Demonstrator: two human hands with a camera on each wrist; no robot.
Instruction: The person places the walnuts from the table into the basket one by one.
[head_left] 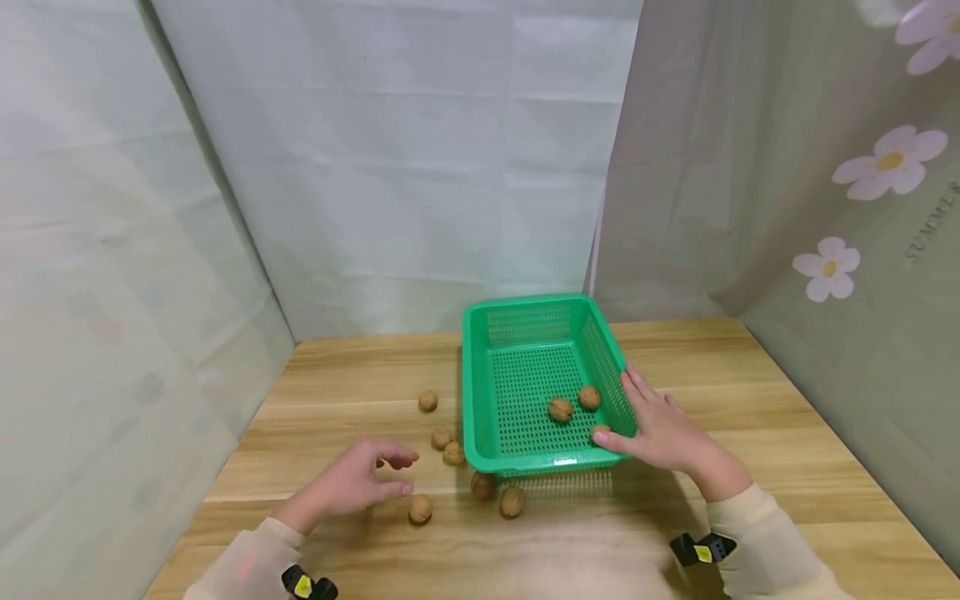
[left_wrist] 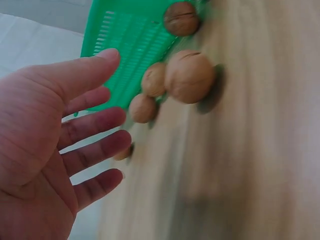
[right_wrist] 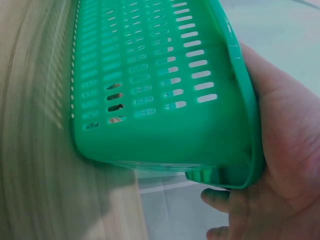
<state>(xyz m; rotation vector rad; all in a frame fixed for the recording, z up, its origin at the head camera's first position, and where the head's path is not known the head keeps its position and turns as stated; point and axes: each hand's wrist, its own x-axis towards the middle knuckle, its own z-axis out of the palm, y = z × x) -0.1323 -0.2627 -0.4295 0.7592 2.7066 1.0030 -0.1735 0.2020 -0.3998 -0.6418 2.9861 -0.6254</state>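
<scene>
Holding: green slotted basket (head_left: 525, 383), R hand (head_left: 660, 433).

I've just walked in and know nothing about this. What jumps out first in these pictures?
A bright green basket stands mid-table on the wooden table, with three walnuts inside. The right hand grips its near right corner. The left hand hovers with fingers spread over loose walnuts scattered on the wood to the basket's left and front.
</scene>
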